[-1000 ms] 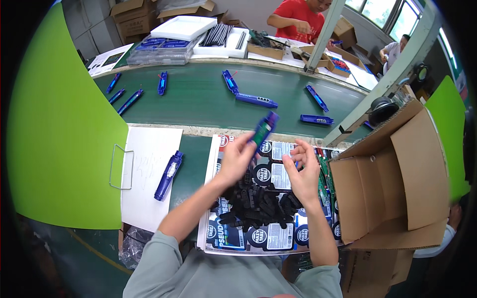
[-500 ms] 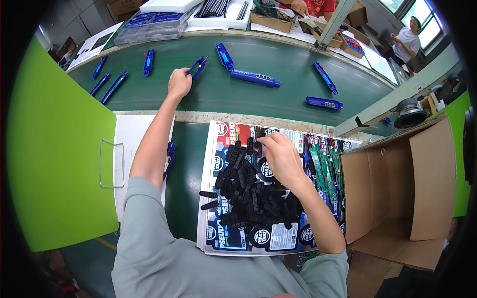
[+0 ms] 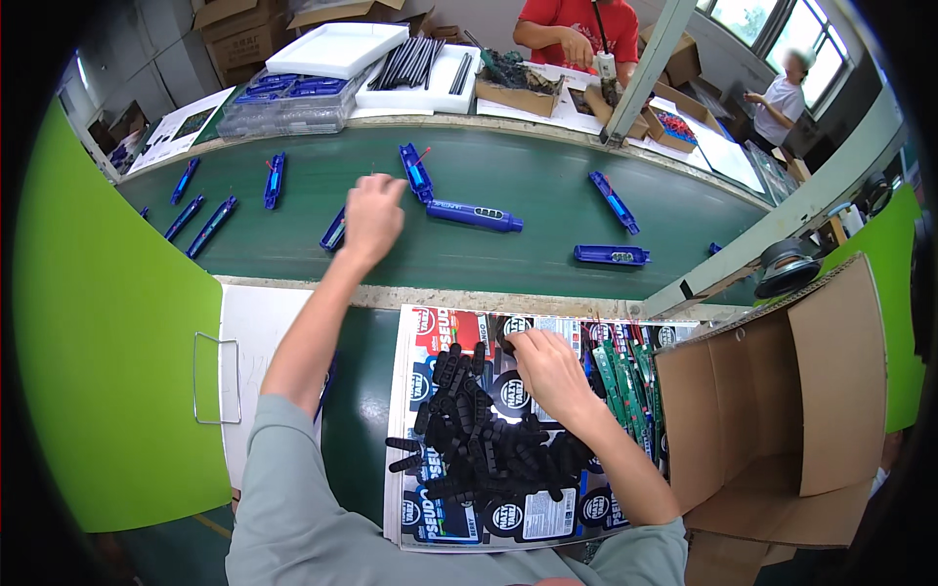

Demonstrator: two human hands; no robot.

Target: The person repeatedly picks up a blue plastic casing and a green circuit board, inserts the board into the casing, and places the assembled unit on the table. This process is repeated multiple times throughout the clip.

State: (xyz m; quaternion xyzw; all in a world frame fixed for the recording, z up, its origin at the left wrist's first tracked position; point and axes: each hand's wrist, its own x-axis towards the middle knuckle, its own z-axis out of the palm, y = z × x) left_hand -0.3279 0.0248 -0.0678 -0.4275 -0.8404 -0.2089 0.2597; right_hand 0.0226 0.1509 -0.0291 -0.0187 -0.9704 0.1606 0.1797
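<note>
My left hand hovers over the green conveyor belt, its fingers bent, somewhat apart and slightly blurred, with nothing visible in them. Partly behind it lies a blue half-shell casing with parts inside. Just right of the hand are an open blue casing with a red wire and a longer blue casing with an oval button window. My right hand pinches a small black ribbed piece, mostly hidden by the fingers, above the printed sheets. A heap of similar black ribbed pieces lies beside that hand.
Green circuit boards lie right of the heap, beside an open cardboard box. More blue casings are spread along the belt. A green panel stands at left. Across the belt, a person in red handles parts.
My view has tilted up. My left hand has let go of the blue casing and drawn back from it to the right. My right hand stays above the sheets, pinching the black piece.
</note>
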